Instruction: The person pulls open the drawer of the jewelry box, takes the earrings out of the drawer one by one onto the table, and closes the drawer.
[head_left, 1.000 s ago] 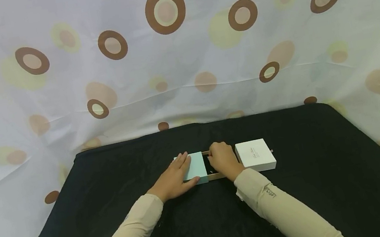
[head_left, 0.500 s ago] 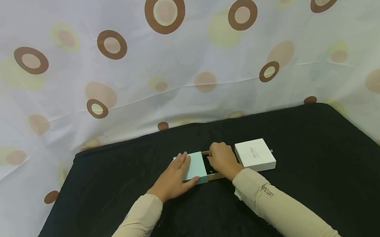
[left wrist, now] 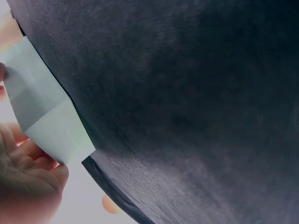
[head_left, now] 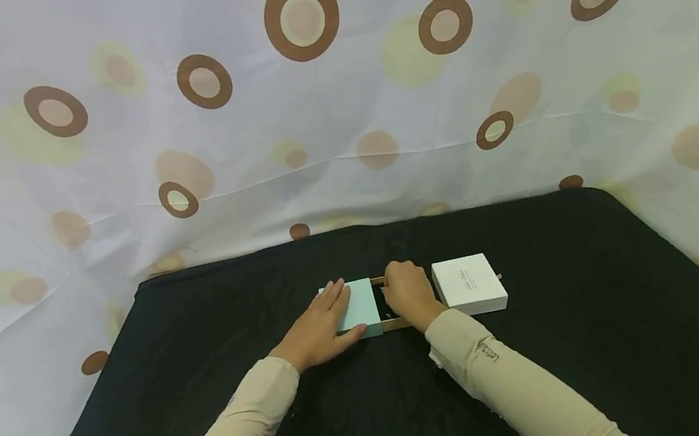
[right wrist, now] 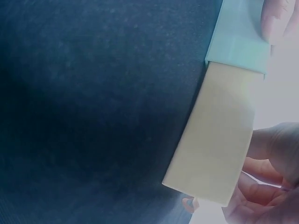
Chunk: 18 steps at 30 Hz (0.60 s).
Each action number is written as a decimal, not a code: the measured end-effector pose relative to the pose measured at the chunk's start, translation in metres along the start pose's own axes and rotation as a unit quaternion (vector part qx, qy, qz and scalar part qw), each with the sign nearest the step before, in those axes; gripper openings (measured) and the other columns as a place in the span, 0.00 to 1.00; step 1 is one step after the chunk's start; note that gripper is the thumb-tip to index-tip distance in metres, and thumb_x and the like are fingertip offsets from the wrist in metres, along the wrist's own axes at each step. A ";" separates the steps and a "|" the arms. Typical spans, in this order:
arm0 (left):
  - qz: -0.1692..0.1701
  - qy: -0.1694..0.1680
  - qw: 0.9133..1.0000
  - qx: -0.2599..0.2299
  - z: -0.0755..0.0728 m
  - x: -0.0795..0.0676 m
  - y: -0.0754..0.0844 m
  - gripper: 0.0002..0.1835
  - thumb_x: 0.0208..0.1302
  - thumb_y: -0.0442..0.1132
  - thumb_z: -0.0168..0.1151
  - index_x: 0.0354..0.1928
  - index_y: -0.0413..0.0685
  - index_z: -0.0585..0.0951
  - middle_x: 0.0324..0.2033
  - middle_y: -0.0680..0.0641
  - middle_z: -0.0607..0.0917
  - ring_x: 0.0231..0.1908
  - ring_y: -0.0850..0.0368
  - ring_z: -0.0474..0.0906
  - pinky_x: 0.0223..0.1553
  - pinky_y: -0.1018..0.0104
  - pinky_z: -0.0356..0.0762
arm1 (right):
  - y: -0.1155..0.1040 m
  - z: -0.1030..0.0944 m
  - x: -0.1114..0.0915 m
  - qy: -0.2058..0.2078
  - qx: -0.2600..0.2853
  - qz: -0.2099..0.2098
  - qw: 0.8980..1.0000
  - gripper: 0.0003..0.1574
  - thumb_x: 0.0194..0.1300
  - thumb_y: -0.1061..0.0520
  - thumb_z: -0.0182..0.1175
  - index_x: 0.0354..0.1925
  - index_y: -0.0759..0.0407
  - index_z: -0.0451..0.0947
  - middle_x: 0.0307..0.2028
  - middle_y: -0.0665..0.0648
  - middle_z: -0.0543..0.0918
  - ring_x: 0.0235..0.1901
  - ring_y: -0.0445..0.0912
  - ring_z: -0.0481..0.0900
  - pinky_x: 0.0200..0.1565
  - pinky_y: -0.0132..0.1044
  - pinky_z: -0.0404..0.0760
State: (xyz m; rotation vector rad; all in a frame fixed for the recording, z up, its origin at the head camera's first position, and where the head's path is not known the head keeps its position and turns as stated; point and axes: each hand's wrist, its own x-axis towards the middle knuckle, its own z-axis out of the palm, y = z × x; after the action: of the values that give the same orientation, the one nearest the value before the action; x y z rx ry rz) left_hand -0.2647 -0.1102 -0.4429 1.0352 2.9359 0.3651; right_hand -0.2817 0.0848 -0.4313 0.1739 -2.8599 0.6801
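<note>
A light-blue slide-out box [head_left: 362, 304] lies on the black cloth, its tan-sided drawer [right wrist: 212, 135] part-way out to the right. My left hand [head_left: 318, 331] spreads over the sleeve; its thumb [right wrist: 276, 21] presses the near side, and the left wrist view shows other fingers [left wrist: 56, 171] bent at the sleeve's end. Over the drawer's right part, my right hand [head_left: 412, 292] grips it with curled fingers [right wrist: 254, 186]. The drawer's dark inside [head_left: 383, 303] shows small bright specks; the right hand covers the rest.
Just right of my right hand stands a white box [head_left: 469, 284] with printed lettering and a small tab at its right side. The black cloth [head_left: 382, 413] covers the table. A patterned white curtain [head_left: 332, 113] hangs behind the far edge.
Both hands and the light-blue box keep their places. My right sleeve shifts slightly left, and the head view tips very slightly.
</note>
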 end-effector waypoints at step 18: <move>-0.002 0.002 1.000 0.000 0.001 0.000 0.000 0.42 0.70 0.62 0.46 0.73 0.37 0.54 0.73 0.38 0.54 0.73 0.44 0.48 0.72 0.54 0.49 | -0.001 0.002 0.001 -0.010 -0.009 0.018 1.000 0.08 0.61 0.63 0.64 0.25 0.61 0.84 0.26 0.58 0.85 0.25 0.51 0.83 0.28 0.41 0.83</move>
State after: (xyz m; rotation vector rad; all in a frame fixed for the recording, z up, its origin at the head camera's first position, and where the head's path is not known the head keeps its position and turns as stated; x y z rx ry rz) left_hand -0.2644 -0.1101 -0.4438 1.0310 2.9404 0.3669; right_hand -0.2828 0.0832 -0.4324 0.1289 -2.8937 0.6633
